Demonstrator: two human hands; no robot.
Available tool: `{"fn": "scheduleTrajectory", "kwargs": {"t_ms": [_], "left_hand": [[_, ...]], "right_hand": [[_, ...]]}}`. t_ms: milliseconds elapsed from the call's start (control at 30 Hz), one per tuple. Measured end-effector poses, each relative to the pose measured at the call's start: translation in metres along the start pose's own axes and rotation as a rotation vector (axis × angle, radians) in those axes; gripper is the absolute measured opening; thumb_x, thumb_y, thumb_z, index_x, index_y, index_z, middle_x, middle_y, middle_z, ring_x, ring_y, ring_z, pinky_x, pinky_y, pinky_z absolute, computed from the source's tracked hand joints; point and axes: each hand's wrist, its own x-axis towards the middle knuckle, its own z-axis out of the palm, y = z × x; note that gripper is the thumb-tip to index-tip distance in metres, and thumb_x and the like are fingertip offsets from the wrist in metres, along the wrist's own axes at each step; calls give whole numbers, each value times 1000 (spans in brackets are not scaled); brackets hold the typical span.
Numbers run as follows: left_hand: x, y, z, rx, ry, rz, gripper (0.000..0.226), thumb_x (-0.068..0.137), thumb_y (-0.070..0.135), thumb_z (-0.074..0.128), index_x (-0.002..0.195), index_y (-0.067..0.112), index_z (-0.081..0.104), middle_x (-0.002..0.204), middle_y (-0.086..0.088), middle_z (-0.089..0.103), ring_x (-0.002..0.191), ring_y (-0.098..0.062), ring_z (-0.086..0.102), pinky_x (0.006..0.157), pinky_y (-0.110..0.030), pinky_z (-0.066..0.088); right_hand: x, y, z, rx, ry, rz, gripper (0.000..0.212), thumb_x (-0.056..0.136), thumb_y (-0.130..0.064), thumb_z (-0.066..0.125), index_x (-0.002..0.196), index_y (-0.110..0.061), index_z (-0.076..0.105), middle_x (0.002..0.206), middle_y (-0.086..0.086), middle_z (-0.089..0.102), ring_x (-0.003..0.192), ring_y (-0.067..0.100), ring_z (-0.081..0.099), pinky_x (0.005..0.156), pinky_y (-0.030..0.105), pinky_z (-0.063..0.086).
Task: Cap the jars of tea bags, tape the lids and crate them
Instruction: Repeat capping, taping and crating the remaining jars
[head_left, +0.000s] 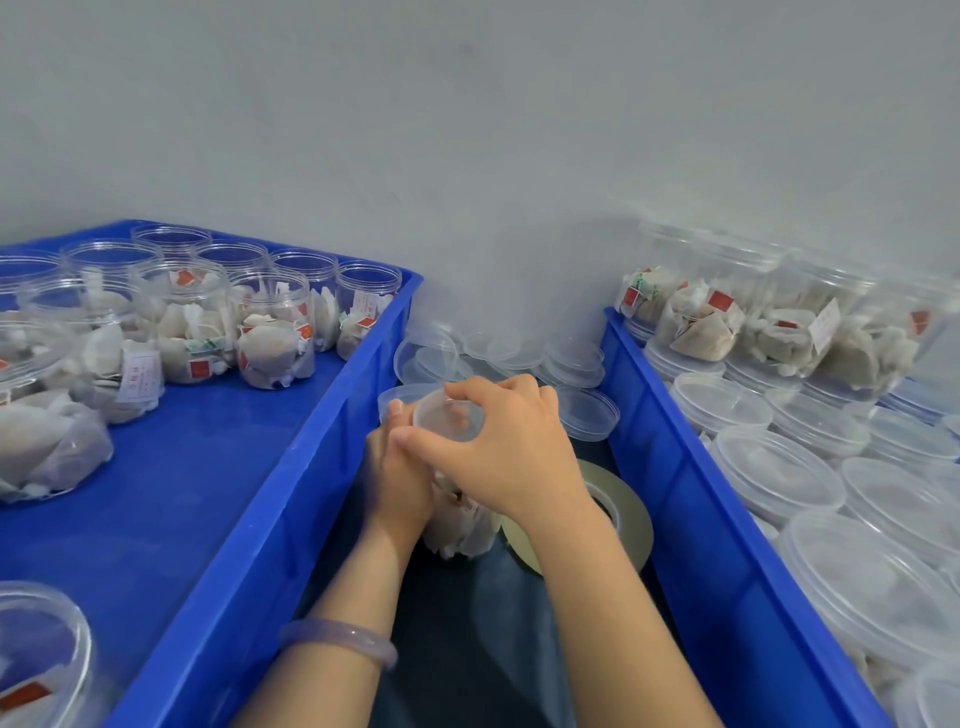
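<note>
1. Crate, blue, left: uncapped jars of tea bags.
2. Left hand: fingers curled round jar, centre, between the crates.
3. Right hand: fingers bent over lid atop that jar, gripping its rim.
4. Tape roll: flat, just right of the jar.
5. Right crate, blue: capped jars.

- A plain pale grey wall, matt and without pattern, fills the whole upper part of my view and goes down behind everything that stands before me.
- A dark grey-blue cloth lies low in the middle of my view, under my forearms. It has soft folds, and I cannot tell if it is a table cover or my own clothing.
- A smooth round bangle of translucent lilac material sits around my left forearm, just above the wrist, a little tilted across the arm.
</note>
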Motion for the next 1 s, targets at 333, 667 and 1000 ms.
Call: {"fn": "scheduleTrajectory", "kwargs": {"t_ms": [333,667,1000], "left_hand": [[-6,3,6,-18,54,71,66,103,21,27,53,25,69,53,16,64,53,3,60,54,-12,46],[1,2,2,-232,-207,-176,52,92,48,33,91,13,71,95,-11,71,92,-21,66,84,-37,47],[-12,11,12,199,278,15,51,103,26,24,64,14,55,56,7,61,60,-7,58,52,-21,40]], "right_hand": [[0,15,-3,236,28,-122,62,65,-42,81,120,-23,62,105,-23,46,112,0,45,80,-5,26],[-1,19,0,191,-2,-169,68,72,-52,72,131,-22,53,132,-13,44,122,2,37,90,9,25],[-12,23,19,428,185,1,81,76,-55,66,144,-26,32,138,-15,39,130,0,30,103,12,23]]}}
